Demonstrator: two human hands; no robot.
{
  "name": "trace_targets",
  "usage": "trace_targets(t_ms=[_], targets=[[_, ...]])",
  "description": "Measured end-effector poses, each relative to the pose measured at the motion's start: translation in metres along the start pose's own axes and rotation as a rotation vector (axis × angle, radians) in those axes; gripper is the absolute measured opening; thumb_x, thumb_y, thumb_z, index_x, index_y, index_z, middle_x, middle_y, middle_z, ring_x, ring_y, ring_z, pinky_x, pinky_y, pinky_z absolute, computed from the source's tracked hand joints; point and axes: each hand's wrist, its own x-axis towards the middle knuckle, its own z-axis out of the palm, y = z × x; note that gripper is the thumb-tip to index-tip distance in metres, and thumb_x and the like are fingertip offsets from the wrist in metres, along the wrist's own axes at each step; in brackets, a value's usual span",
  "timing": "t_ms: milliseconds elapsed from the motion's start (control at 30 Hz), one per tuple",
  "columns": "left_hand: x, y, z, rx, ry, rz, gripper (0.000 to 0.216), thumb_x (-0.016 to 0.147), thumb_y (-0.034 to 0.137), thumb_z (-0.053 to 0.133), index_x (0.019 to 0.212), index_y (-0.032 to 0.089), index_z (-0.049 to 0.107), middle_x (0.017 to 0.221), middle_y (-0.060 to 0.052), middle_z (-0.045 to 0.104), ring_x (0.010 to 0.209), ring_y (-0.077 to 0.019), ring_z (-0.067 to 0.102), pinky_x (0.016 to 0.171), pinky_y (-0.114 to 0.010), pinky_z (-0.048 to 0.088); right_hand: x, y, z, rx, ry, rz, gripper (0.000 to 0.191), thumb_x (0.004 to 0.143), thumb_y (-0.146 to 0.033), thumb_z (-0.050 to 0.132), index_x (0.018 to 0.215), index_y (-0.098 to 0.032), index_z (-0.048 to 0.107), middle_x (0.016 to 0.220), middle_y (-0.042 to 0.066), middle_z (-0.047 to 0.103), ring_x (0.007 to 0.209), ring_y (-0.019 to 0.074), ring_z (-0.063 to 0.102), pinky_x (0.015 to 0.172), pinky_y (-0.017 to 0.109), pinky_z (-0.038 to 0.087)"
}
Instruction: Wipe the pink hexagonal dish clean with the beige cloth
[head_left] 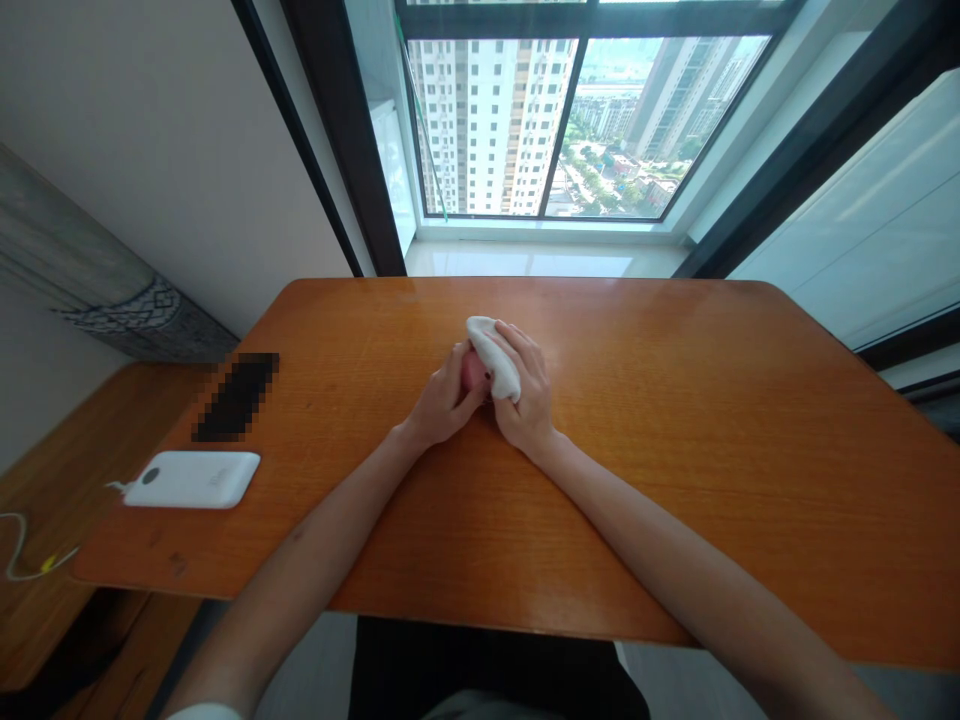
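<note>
Near the middle of the table, my left hand point(444, 397) is closed around a small pink rounded object point(472, 372), whose kind I cannot make out. My right hand point(529, 385) grips a folded white cloth point(495, 357) and presses it against the right side of the pink object. Fingers and cloth hide most of the pink object; a small dark spot shows on it.
The wooden table point(720, 430) spans the view. At its left lie a white power bank point(202, 480) with a cable and a dark pixelated rectangle point(236, 397). A wooden bench point(52, 500) stands left; a window point(555, 130) lies beyond the far edge.
</note>
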Motion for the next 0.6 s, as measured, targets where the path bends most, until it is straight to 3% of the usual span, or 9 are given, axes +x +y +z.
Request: trace_targets(t_ms=[133,300,367,533,600], targets=[[0.002,0.008,-0.002,0.022,-0.003,-0.008,0.062,0.112,0.052,0.057,0.163,0.02,0.04,0.16,-0.02,0.06,0.145,-0.0335,0.065,0.122,-0.052,0.055,0.001,0.009,0.003,0.073,0.083,0.168,0.055,0.115,-0.046,0.039,0.166,-0.029,0.051,0.164,0.012,0.064,0.151,0.0314,0.06,0.128,0.06,0.051],[-0.003,-0.006,0.0,-0.009,-0.016,0.015,0.065,0.11,0.061,0.056,0.157,0.019,0.042,0.139,-0.02,0.071,0.116,-0.0342,0.076,0.1,-0.053,0.065,0.0,-0.005,-0.003,-0.076,-0.069,-0.116,0.061,0.108,-0.049,0.05,0.167,-0.033,0.052,0.172,0.01,0.056,0.163,0.04,0.048,0.135,0.067,0.038],[-0.003,-0.007,0.001,-0.012,-0.022,0.006,0.064,0.11,0.061,0.056,0.156,0.02,0.043,0.136,-0.019,0.072,0.112,-0.0338,0.077,0.097,-0.052,0.066,0.0,-0.006,-0.003,-0.091,-0.084,-0.131,0.06,0.108,-0.048,0.049,0.167,-0.035,0.052,0.173,0.008,0.056,0.164,0.0402,0.047,0.136,0.068,0.036],[0.002,0.004,-0.001,0.012,0.008,-0.01,0.061,0.112,0.053,0.057,0.162,0.022,0.041,0.158,-0.019,0.062,0.144,-0.0335,0.066,0.122,-0.054,0.055,0.0,0.006,0.002,0.026,0.061,0.109,0.057,0.113,-0.046,0.043,0.167,-0.03,0.05,0.167,0.012,0.061,0.154,0.0336,0.059,0.13,0.062,0.049],[0.001,0.002,-0.001,0.007,0.006,-0.002,0.062,0.112,0.053,0.057,0.163,0.021,0.04,0.159,-0.02,0.061,0.144,-0.034,0.066,0.122,-0.055,0.056,-0.001,0.006,0.0,0.014,0.045,0.099,0.059,0.112,-0.046,0.045,0.169,-0.031,0.047,0.169,0.012,0.059,0.156,0.0344,0.057,0.13,0.063,0.049]])
